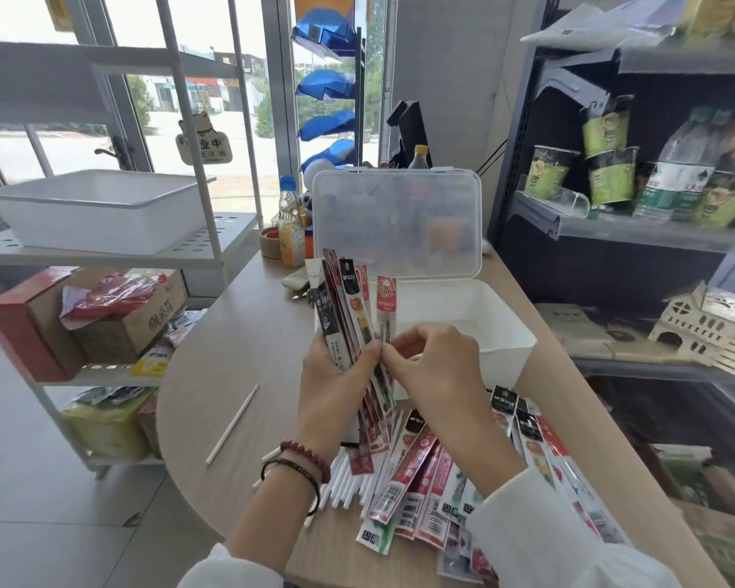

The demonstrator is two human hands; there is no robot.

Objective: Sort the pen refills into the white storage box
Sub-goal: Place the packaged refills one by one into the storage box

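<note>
My left hand (pixel 336 375) grips a fanned bundle of packaged pen refills (pixel 349 307), red and black sleeves standing upright in front of the white storage box (pixel 484 328). My right hand (pixel 438 362) pinches one red-topped refill pack (pixel 386 307) at the right side of that bundle. The box stands open on the wooden counter, its clear lid (pixel 395 222) tilted up behind it. A pile of more refill packs (pixel 433 485) and loose white refill tubes (pixel 349 481) lies on the counter under my forearms.
A single white tube (pixel 232 424) lies apart on the counter's left. A drink bottle (pixel 291 222) and tape roll (pixel 270 241) stand behind the box. A white shelf rack with a tray (pixel 98 210) is at left, a dark goods shelf (pixel 637 222) at right.
</note>
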